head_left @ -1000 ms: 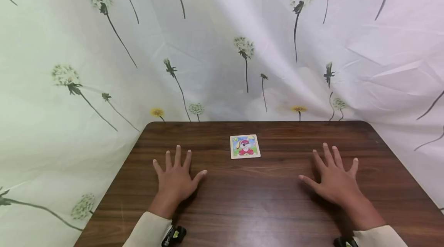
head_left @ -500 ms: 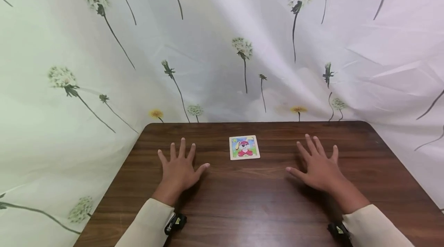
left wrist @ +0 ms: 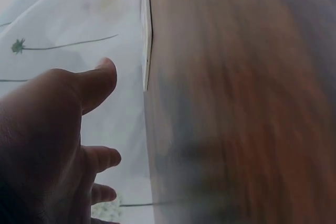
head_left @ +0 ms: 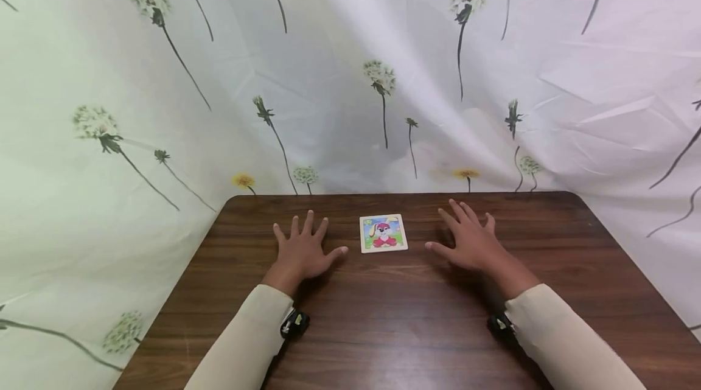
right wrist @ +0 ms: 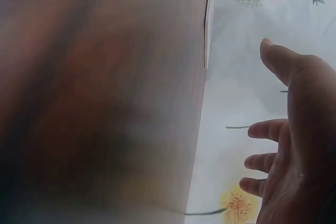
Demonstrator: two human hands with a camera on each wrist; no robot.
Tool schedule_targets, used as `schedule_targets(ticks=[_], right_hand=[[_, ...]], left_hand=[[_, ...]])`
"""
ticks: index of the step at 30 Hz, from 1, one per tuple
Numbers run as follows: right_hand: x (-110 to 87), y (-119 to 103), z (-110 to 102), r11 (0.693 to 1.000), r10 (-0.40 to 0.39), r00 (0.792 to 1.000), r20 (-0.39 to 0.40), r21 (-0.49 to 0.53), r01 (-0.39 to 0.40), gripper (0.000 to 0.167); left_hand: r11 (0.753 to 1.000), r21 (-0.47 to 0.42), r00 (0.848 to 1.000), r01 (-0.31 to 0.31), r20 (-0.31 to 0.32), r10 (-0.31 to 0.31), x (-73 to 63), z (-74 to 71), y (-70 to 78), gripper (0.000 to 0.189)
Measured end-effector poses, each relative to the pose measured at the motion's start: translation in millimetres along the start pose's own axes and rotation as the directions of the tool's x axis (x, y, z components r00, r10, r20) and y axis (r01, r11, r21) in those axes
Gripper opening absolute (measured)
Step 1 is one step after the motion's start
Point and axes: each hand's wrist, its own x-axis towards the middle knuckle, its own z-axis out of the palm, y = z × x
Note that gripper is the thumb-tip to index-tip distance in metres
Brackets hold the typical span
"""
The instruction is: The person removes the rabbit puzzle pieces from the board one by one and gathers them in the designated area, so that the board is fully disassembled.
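- Nearest, a person's left sleeve (head_left: pixel 243 335) and right sleeve (head_left: pixel 569 335), both cream, reach forward, with a black device at each wrist (head_left: pixel 294 324).
- Ahead of the sleeves, the left hand (head_left: pixel 303 253) and right hand (head_left: pixel 472 244) hang palm-down above the brown wooden table (head_left: pixel 383 329), fingers spread, holding nothing.
- Between the hands, roughly level with the thumbs, a square picture tile (head_left: pixel 384 233) showing a cartoon rabbit lies flat, touching neither hand.
- Over the last second both hands have come inward and forward, the right one further; the tile has stayed put. This looks like an approach from both sides, with contact not yet made.
- Beyond the hands and the table's far edge hangs a white cloth (head_left: pixel 328 55) printed with dandelions.
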Motion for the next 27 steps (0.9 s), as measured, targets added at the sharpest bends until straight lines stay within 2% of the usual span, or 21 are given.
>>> schedule_targets(ticks=[4,9,17,23,27], right_hand=[[14.9,-6,5,0.998,-0.023,1.000,0.004,0.050,0.022,0.097],[28.0,-13,11,0.994,-0.053,0.999,0.008,0.101,0.052,0.093],[43.2,-22,15,0.985,-0.062,0.998,0.016,0.165,0.059,0.083],[50.9,-28,20,0.976,-0.089,0.996,0.007,0.201,0.085,0.076],[58.5,-35,25,0.969,-0.104,0.994,0.026,0.229,0.095,0.074]], left_hand=[[0.998,-0.054,1.000,-0.009,0.030,0.010,10.7,2.9,11.7,0.095],[0.990,-0.143,0.999,-0.021,0.034,0.026,19.7,8.7,21.6,0.094],[0.986,-0.165,0.999,-0.004,0.040,0.011,35.5,13.5,30.8,0.092],[0.979,-0.202,1.000,-0.012,0.019,0.016,40.1,13.8,34.2,0.090],[0.978,-0.209,0.999,-0.013,0.034,0.020,41.3,15.1,35.0,0.089]])
